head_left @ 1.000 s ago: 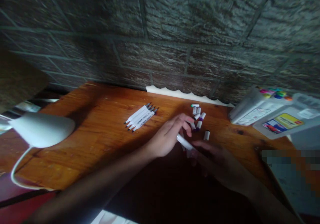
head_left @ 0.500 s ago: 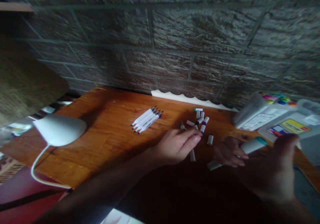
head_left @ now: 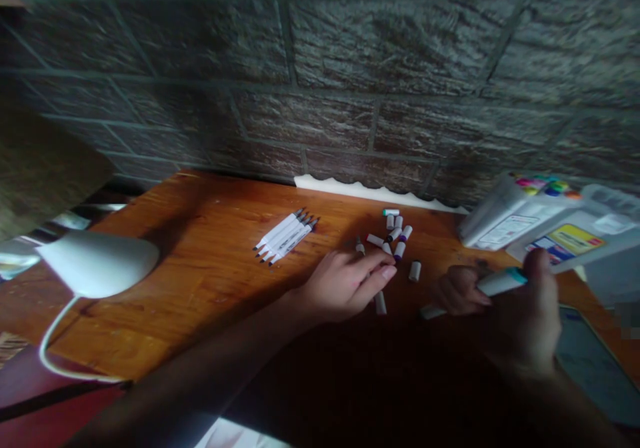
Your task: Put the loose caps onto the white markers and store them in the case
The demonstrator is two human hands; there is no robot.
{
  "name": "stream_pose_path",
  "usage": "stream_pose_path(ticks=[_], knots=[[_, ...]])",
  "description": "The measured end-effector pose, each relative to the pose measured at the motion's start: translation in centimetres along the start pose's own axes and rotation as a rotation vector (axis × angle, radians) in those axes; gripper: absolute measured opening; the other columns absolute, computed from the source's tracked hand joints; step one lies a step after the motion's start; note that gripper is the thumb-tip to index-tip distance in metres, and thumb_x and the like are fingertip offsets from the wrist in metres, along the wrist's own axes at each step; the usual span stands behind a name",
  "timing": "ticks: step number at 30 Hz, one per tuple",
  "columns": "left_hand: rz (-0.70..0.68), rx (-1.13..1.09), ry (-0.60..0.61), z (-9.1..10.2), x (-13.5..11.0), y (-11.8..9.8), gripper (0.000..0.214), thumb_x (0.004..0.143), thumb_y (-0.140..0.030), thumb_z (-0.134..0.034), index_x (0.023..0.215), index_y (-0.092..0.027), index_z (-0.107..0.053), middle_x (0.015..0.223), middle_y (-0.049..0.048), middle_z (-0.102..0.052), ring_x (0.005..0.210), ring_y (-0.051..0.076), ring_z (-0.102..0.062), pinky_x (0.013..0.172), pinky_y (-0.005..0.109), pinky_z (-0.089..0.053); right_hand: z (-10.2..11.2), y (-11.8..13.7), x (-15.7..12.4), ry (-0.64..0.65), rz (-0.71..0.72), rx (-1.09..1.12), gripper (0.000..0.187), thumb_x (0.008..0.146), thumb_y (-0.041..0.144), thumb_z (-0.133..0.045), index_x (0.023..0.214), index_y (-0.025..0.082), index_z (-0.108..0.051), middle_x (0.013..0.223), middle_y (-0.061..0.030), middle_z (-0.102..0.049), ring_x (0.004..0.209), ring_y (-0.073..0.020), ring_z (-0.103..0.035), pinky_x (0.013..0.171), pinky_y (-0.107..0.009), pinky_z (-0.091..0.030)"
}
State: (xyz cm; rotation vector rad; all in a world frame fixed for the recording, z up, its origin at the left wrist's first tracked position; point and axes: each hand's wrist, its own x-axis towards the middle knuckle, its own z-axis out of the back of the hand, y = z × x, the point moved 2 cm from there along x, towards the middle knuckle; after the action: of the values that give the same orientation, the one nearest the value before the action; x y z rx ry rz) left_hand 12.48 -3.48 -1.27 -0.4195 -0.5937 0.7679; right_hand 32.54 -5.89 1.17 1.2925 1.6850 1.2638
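My right hand (head_left: 505, 308) is wrapped round a white marker (head_left: 503, 283) with a teal end, its thumb raised beside that end. The marker's pale other end sticks out past the curled fingers. My left hand (head_left: 345, 285) is low over the table, fingers bent and close to the thumb. What they hold, if anything, is hidden. A white marker (head_left: 381, 303) shows below that hand, and a grey marker tip (head_left: 359, 245) above it. Loose white caps (head_left: 399, 251) with coloured bands lie just beyond the fingertips; another cap (head_left: 415, 271) lies between my hands.
Several uncapped markers (head_left: 286, 238) lie side by side on the wooden table (head_left: 200, 248). Clear plastic cases (head_left: 500, 218) stand at the right, one with coloured markers. A white lamp (head_left: 100, 261) is at the left. A scalloped white strip (head_left: 370, 191) runs along the brick wall (head_left: 330, 115).
My right hand has closed more tightly round the teal-ended marker and moved slightly left. My left hand keeps nearly the same place by the caps. The view has shifted a little.
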Motion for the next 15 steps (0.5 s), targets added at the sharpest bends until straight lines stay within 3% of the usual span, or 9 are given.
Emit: stream_pose_path(ticks=[4,8,15], knots=[[-0.001,-0.001,-0.005,0.1,0.01,-0.13,0.037,0.103,-0.038,-0.034,0.116,-0.018,-0.063,0.106,0.0072,-0.075,0.095,0.02,-0.072,0.084,0.029,-0.052,0.29,-0.07,-0.52,-0.059,0.042,-0.108,0.06,0.081,0.07,-0.043,0.046,0.023,-0.031,0.044,0.0019,-0.023,0.044,-0.0135,-0.025,0.045,-0.032,-0.021],[0.002,0.005,-0.017,0.1,0.07,-0.12,0.037,0.104,-0.037,-0.034,0.115,-0.018,-0.064,0.104,0.0071,-0.076,0.094,0.02,-0.072,0.083,0.029,-0.052,0.18,-0.35,-0.62,-0.076,0.047,-0.173,0.059,0.08,0.068,-0.044,0.044,0.024,-0.029,0.043,0.002,-0.022,0.042,-0.013,-0.025,0.046,-0.032,-0.019],[-0.019,0.021,-0.07,0.2,0.06,-0.27,0.032,0.103,-0.033,-0.037,0.113,-0.019,-0.065,0.103,0.0042,-0.076,0.088,0.017,-0.072,0.078,0.026,-0.051,-0.01,-0.35,-0.08,-0.068,0.098,-0.208,0.069,0.076,0.087,-0.038,0.047,0.024,-0.035,0.045,0.0025,-0.026,0.044,-0.0129,-0.023,0.045,-0.03,-0.02]])
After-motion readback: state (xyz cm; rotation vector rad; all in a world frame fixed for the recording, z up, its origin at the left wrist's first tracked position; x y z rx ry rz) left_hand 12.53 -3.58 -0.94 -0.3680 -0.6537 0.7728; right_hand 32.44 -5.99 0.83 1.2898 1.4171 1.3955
